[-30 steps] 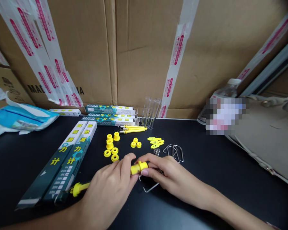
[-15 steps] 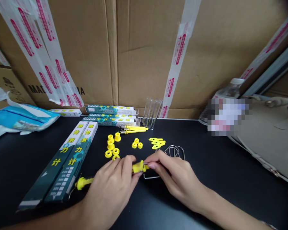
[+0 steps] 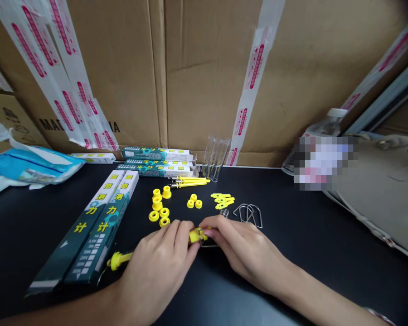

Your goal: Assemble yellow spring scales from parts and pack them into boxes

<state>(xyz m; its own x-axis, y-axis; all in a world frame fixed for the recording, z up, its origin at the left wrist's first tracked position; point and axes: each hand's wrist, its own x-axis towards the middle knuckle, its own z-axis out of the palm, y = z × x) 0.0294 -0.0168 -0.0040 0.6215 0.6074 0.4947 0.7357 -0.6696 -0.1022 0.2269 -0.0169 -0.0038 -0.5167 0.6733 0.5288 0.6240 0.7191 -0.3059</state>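
My left hand (image 3: 163, 258) is closed round a tube spring scale with yellow ends; its yellow tip (image 3: 115, 261) sticks out at the left, and the palm hides the middle. At the other end, the yellow cap (image 3: 195, 235) shows between my two hands. My right hand (image 3: 243, 244) pinches a bent metal wire hanger (image 3: 209, 246) against this cap. My fingers cover most of the wire, and I cannot tell whether both its ends sit in the cap. Beyond the right hand lie several similar wire hangers (image 3: 248, 213) and small coil springs (image 3: 224, 213).
Yellow collars and rings (image 3: 157, 203), small yellow caps (image 3: 193, 202), flat yellow pieces (image 3: 222, 200) and yellow rods (image 3: 192, 182) lie ahead. Clear tubes (image 3: 215, 158) stand behind them. Printed boxes (image 3: 88, 231) lie left, a bottle (image 3: 329, 123) and grey bag (image 3: 377, 190) right.
My right hand has shifted slightly left, bringing the wire hanger closer against the yellow cap. The left hand keeps its hold on the spring scale.
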